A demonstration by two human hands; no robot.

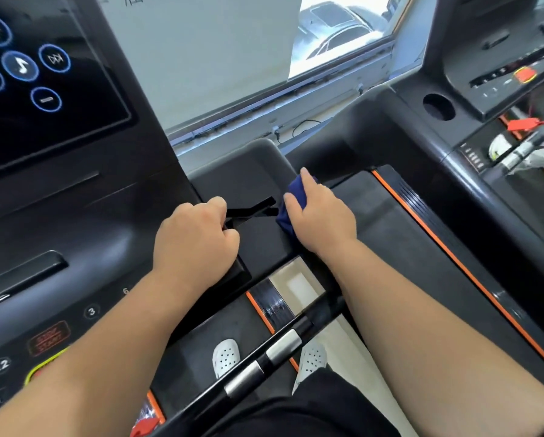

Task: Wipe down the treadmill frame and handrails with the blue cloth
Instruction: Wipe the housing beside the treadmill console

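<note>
My right hand (pixel 319 214) grips the bunched blue cloth (pixel 295 197) and presses it on the black side panel of the treadmill frame (pixel 261 241), right of the console. My left hand (pixel 198 234) is curled in a fist round a black plastic bracket (pixel 253 208) that sticks out toward the cloth. A black handrail with silver sensor bands (pixel 283 345) runs diagonally below both forearms.
The console with a touch screen (pixel 27 74) and number keys fills the left. A second treadmill (pixel 485 99) with an orange-edged belt stands on the right. A window sill lies ahead. White clogs (pixel 226 357) stand on the belt below.
</note>
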